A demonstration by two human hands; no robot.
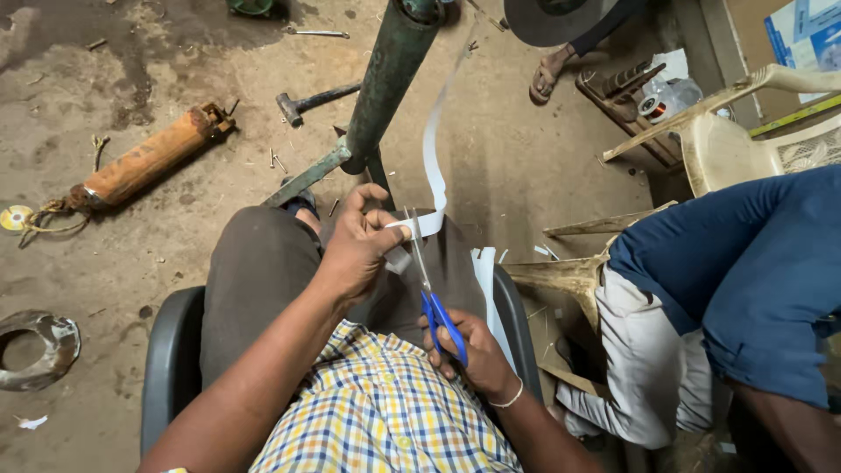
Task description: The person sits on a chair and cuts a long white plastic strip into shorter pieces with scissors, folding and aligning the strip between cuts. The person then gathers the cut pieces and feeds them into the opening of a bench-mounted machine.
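So, dirty concrete floor [543,175] with a hammer [311,99] and orange cylinder [153,156] lying around. Over the lap, left hand [355,250] has its grip pinched on the white strip [431,166]; right hand [469,350] is closed around the blue scissors [435,298].

A flat blue and white box [808,35] leans in the top right corner, behind a pale plastic chair [736,144]. Its print is too small to tell.
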